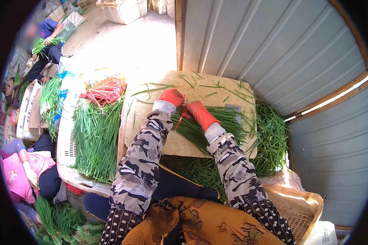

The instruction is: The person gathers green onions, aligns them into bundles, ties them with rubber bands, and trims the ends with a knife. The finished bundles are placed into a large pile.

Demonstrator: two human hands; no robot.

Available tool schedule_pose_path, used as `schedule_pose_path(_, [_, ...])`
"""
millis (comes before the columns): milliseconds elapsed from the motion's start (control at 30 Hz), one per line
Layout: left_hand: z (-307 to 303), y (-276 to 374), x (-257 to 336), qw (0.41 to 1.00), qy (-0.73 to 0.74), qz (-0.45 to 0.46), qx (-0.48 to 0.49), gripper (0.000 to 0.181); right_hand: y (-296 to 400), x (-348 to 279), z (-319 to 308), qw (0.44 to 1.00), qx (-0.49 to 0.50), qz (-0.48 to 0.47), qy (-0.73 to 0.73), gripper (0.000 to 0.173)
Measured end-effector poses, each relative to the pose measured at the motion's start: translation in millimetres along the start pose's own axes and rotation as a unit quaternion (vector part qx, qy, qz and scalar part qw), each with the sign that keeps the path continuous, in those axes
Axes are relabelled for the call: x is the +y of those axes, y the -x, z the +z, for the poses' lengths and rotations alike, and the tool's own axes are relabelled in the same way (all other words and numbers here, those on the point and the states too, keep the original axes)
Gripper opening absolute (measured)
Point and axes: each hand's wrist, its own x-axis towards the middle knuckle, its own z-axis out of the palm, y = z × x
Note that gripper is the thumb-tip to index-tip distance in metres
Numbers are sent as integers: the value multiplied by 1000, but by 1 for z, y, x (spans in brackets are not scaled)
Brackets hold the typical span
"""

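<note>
On a pale, worn board [159, 142] before me lies a bundle of long green stalks [208, 122], perhaps garlic chives. A thin red tie [178, 123] crosses the bundle near its left end. My left hand [171, 97], in a red glove, pinches the tie above the stalks. Close beside it, my right hand [199, 114], also red-gloved, rests over the bundle with its fingers curled at the tie; its fingertips are partly hidden. Loose stalks [217, 86] are scattered on the board's far part. A grey flat object [233, 110] shows partly under the bundle.
A white plastic crate [68, 134] at the left holds green bundles [96, 144] and red ties [105, 88]. Cut greens [270, 137] are heaped right of the board, by a corrugated metal wall [263, 39]. An empty-looking basket [297, 211] stands lower right. Two people [30, 171] work at the left.
</note>
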Motion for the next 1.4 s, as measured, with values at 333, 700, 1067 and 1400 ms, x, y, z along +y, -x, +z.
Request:
schedule_pose_path(333, [-2, 9, 4, 997, 69, 15, -17, 18, 1, -2, 0, 1000, 9, 12, 16, 18])
schedule_pose_path(700, [-16, 10, 6, 977, 166, 12, -132, 20, 5, 7, 2, 999, 11, -23, -32, 16])
schedule_pose_path(1067, [-23, 42, 17, 984, 100, 116, 87, 10, 31, 20, 15, 981, 67, -184, -14, 43])
schedule_pose_path(1400, [-20, 49, 6, 976, 77, 202, 19, 31, 20, 35, 11, 974, 13, -200, -104, 27])
